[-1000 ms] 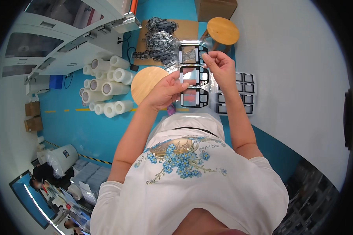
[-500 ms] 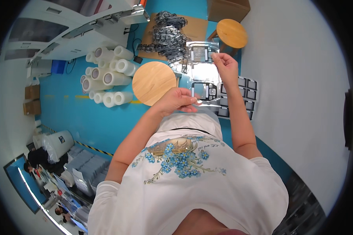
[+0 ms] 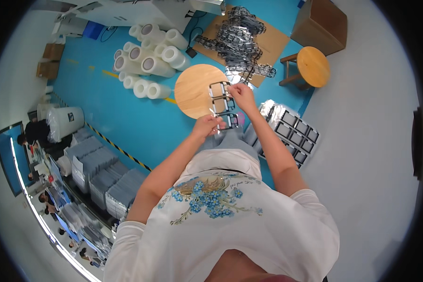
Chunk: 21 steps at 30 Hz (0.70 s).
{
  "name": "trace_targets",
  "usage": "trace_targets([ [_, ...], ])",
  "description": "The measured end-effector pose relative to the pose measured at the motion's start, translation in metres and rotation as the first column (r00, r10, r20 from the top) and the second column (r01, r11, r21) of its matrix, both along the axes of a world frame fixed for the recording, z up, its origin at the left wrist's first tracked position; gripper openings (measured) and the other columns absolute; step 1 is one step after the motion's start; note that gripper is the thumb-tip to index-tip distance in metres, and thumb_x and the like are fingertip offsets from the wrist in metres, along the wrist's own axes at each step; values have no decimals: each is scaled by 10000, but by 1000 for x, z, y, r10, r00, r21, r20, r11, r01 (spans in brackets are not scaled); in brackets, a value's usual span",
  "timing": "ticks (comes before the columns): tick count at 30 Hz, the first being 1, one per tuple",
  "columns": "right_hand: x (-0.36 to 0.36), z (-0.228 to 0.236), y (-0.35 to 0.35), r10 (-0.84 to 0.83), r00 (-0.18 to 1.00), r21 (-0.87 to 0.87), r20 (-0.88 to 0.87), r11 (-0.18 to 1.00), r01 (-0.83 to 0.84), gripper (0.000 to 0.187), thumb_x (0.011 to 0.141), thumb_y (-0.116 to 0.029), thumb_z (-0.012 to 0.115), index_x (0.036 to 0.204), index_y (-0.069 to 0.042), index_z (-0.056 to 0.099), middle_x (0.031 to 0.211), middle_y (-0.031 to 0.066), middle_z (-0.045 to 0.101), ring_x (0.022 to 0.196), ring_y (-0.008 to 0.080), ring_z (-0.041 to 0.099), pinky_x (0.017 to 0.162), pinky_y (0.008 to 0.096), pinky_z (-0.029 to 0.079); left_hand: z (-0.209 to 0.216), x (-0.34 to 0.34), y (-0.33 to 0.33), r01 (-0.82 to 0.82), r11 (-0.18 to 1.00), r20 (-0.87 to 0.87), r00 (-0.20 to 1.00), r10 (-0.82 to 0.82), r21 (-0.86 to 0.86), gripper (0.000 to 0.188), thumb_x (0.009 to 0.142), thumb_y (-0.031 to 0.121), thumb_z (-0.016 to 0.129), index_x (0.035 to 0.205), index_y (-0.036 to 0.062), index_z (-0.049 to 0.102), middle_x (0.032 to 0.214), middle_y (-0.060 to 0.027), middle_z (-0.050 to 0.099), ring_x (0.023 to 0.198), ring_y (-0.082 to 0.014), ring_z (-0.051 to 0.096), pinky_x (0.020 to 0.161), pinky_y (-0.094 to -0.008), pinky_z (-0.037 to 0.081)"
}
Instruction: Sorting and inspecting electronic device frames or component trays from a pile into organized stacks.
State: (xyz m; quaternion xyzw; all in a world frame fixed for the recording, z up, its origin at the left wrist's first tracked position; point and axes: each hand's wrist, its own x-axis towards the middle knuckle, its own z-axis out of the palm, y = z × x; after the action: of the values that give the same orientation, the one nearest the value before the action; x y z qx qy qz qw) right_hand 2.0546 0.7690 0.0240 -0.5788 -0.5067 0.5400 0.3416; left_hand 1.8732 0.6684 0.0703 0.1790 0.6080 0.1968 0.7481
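Note:
A short strip of black rectangular frames with see-through windows (image 3: 222, 97) hangs between my two hands, over the right edge of a round wooden stool top (image 3: 191, 91). My left hand (image 3: 207, 127) pinches its lower end, and a small pale sliver sticks up beside the fingers, too small to name. On the upper right edge of the strip, the fingers of my right hand (image 3: 242, 97) are closed. Right of my legs lies a sheet of similar black frames (image 3: 297, 132), partly hidden by my right forearm, with shiny clear film (image 3: 269, 111) at its far left corner.
Beyond the stool, a tangled heap of black frame strips (image 3: 242, 40) lies on flat cardboard (image 3: 275, 44). White rolls (image 3: 157, 66) stand grouped at left. A second wooden stool (image 3: 313, 66) and a cardboard box (image 3: 322, 26) are at far right. Grey stacks (image 3: 96, 160) fill the lower left.
My view has turned, shifting the surroundings. The held strip has moved left over the stool top; three smaller frames now show between my hands, where a wider clear film with two frames showed before.

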Motion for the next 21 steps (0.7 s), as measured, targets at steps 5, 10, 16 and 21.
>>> trace_targets([
  [5,-28,-9,39,96,968,119,230,985,-126,407,876,-356,668,1038,17,679,900,169,711,808,308,685,742,380,533,-58,-43,19,-135,986,-96,985,144,100,206,977,243,621,1058,54,640,975,-64,720,841,-111,684,615,-210,521],
  [10,57,-63,-23,225,871,-165,437,972,-169,324,872,-342,633,862,-18,657,793,183,667,759,330,667,673,423,505,-136,-35,25,-218,834,-197,971,135,-507,245,959,272,623,1009,35,658,991,-102,688,828,-190,679,600,-325,572],
  [16,157,-83,-173,654,513,-593,556,745,-307,340,754,-339,674,739,-1,705,780,241,683,757,399,674,708,475,530,-165,-31,-1,171,985,-259,953,-155,38,215,946,230,607,1035,37,640,886,-72,705,758,-206,695,658,-361,562],
  [21,170,-59,-212,622,582,-678,525,718,-155,277,801,-285,649,827,-25,742,793,201,707,738,342,691,729,431,539,-185,-56,-3,194,861,-451,891,45,470,163,897,159,621,976,16,636,844,-109,695,779,-274,674,688,-393,535],
])
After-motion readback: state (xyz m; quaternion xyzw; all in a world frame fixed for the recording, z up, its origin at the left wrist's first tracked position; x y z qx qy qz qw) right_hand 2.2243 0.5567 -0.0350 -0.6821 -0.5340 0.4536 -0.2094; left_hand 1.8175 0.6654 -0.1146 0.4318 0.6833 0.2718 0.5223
